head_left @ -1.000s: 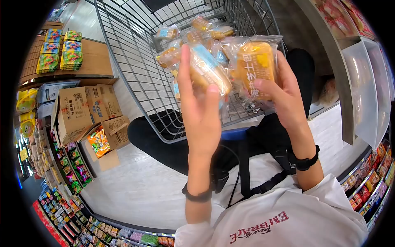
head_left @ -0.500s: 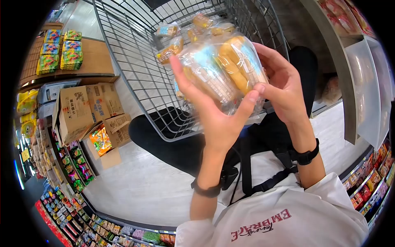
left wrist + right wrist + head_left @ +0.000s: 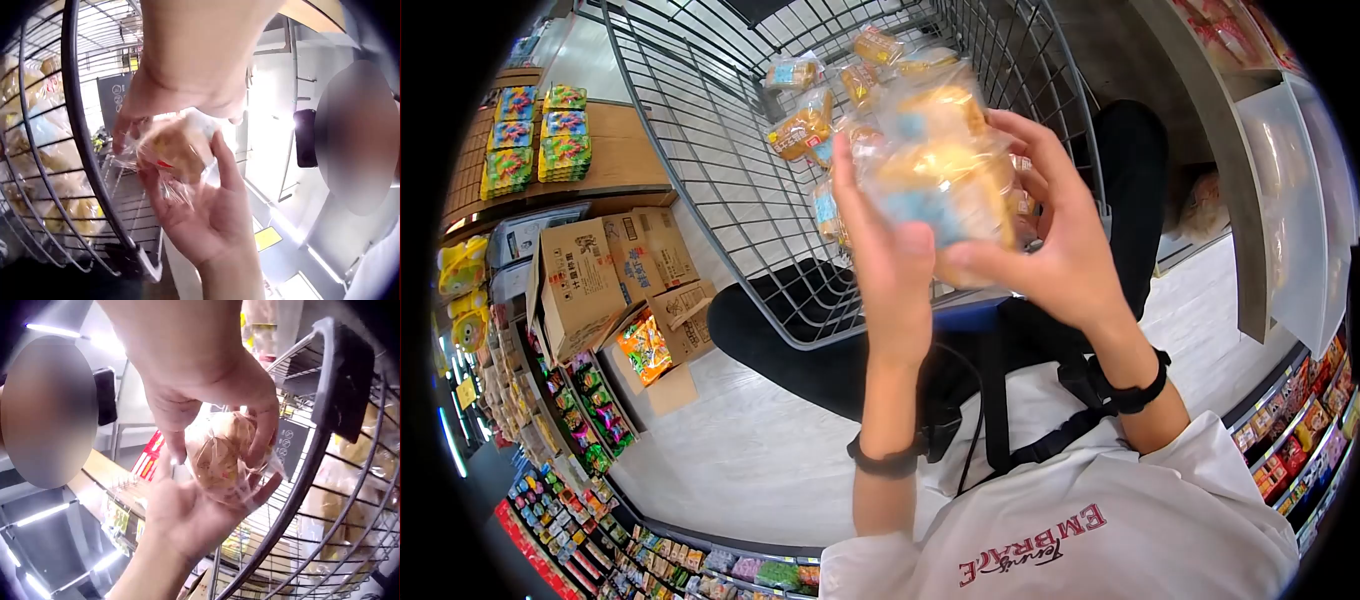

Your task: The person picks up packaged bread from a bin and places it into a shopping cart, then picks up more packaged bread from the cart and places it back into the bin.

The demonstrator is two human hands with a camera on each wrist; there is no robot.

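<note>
Two clear-wrapped bread rolls are held over a wire shopping cart, somewhat blurred in the head view. The nearer bread roll [image 3: 950, 190] has a pale blue label; the farther bread roll [image 3: 940, 108] shows just beyond it. On the left side, my left hand [image 3: 888, 270] grips the rolls with its thumb toward me. My right hand [image 3: 1065, 235] curls its fingers round the right side, thumb along the near edge. Crinkled wrapping of a bread roll [image 3: 181, 150] shows between both hands in the left wrist view. Further wrapped bread rolls [image 3: 800, 130] lie in the cart behind.
The shopping cart's rim [image 3: 805, 346] runs close in front of the crossed legs. At left stand opened cardboard boxes [image 3: 580, 285] and a shelf of snack packs [image 3: 510, 150]. A shelf edge with clear plastic bins [image 3: 1285, 200] is at right.
The two rolls were held apart, one per hand, then came side by side. Now they sit one beyond the other between both hands, turned so the blue label faces me.
</note>
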